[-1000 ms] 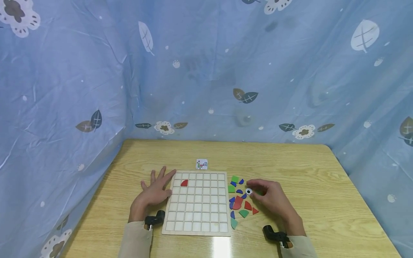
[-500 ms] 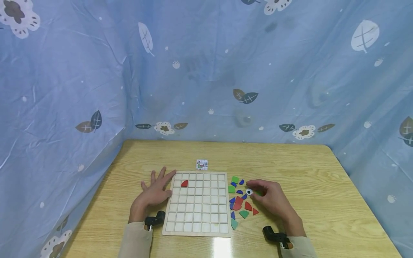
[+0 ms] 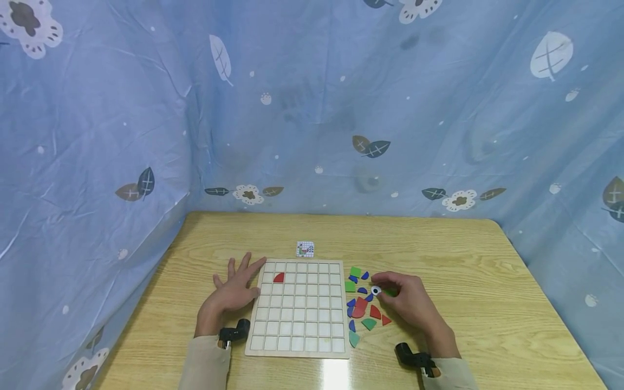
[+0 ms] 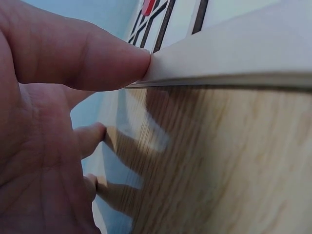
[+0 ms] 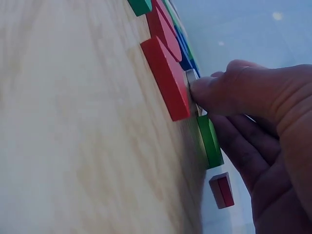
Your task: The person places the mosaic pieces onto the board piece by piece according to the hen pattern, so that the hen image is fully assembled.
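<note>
My left hand (image 3: 235,290) lies at the left side of a wooden grid board (image 3: 297,352), fingers spread, the index fingertip near its top left corner. In the left wrist view the thumb (image 4: 92,56) touches the board's edge. A red quarter-circle tile (image 3: 279,278) sits in one board cell. Right of the board, my right hand (image 3: 409,298) pinches a white round tile (image 3: 376,291) with a black dot between thumb and index finger. In the right wrist view the thumb partly hides that tile; a red tile (image 5: 166,80) and a green tile (image 5: 209,141) lie close by.
Several loose blue, green and red tiles, among them a large red one (image 3: 359,307), lie between the board and my right hand. A small patterned card (image 3: 305,249) lies beyond the board. A blue patterned cloth (image 3: 312,108) hangs behind the wooden table (image 3: 507,303).
</note>
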A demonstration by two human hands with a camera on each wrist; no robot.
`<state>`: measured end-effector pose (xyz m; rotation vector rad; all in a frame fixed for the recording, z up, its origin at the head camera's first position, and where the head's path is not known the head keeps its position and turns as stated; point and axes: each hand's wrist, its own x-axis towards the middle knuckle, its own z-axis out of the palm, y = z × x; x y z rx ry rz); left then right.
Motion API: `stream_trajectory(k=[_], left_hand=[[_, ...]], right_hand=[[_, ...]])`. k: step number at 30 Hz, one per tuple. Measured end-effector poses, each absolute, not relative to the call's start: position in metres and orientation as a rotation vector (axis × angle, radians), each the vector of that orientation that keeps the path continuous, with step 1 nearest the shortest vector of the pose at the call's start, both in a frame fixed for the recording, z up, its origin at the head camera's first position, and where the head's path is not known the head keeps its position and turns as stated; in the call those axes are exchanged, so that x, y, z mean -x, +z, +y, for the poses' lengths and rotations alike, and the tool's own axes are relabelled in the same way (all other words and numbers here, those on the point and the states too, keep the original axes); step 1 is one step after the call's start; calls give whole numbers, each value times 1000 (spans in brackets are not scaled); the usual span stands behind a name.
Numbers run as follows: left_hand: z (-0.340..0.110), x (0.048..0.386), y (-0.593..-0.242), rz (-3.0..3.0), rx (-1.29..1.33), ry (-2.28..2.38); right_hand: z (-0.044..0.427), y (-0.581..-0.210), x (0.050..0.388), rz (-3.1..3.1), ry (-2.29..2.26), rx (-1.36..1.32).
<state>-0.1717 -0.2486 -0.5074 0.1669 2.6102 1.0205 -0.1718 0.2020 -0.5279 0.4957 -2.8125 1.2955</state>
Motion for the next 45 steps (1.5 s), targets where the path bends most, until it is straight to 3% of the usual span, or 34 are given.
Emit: stream_trajectory(k=[10,28,45], left_hand=[[-249,173,-510,2632,-164,984],[-248,171,-508,2642,-166,1007],[-249,171,-509,2637,-177,1029]], right_hand=[[193,-515,170,-2825,1294,-445],[137,-482,174,-2650,1302,-758],[77,-480,181,-2616,1395,-934]])
